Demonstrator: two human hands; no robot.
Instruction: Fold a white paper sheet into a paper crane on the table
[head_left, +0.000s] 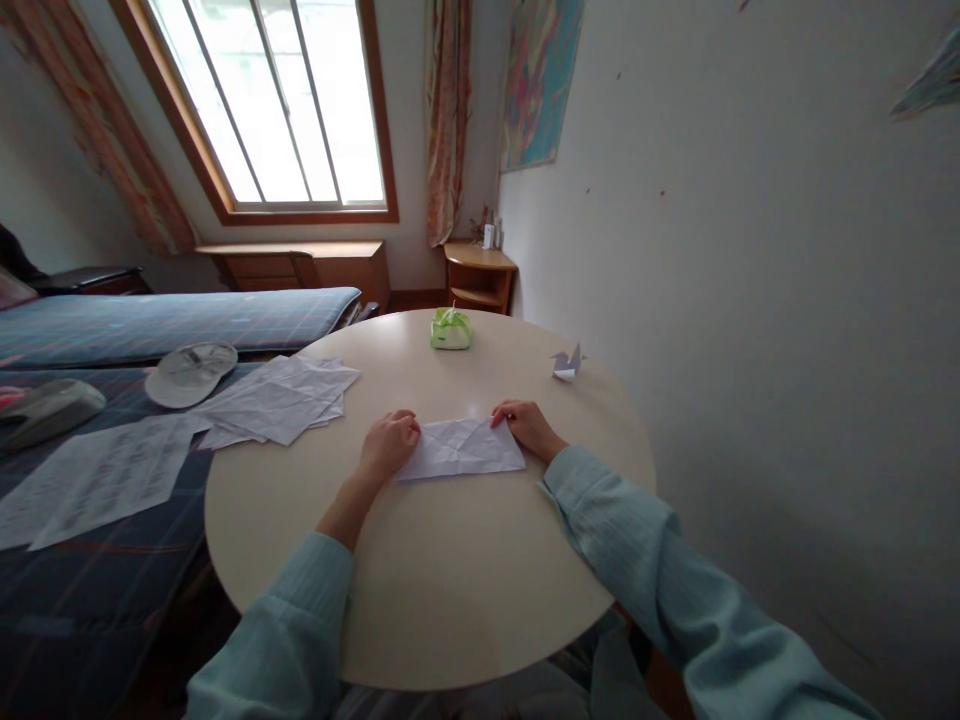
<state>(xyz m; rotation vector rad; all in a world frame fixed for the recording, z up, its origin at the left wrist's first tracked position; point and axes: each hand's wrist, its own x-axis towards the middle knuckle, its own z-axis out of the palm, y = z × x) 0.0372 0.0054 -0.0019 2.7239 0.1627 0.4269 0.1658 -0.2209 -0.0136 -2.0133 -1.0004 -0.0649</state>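
A creased white sheet of paper (463, 450), folded into a wide strip, lies flat on the round beige table (420, 580). My left hand (388, 443) rests on its left end with the fingers curled down onto the paper. My right hand (526, 424) presses on its upper right corner, fingers bent together. Both arms wear light blue sleeves.
A stack of white sheets (281, 400) overhangs the table's left edge. A green tissue pack (451, 329) and a small folded paper bird (568, 363) sit at the far side. A bed (105, 480) with papers and a cap (190, 372) lies left; a wall stands right.
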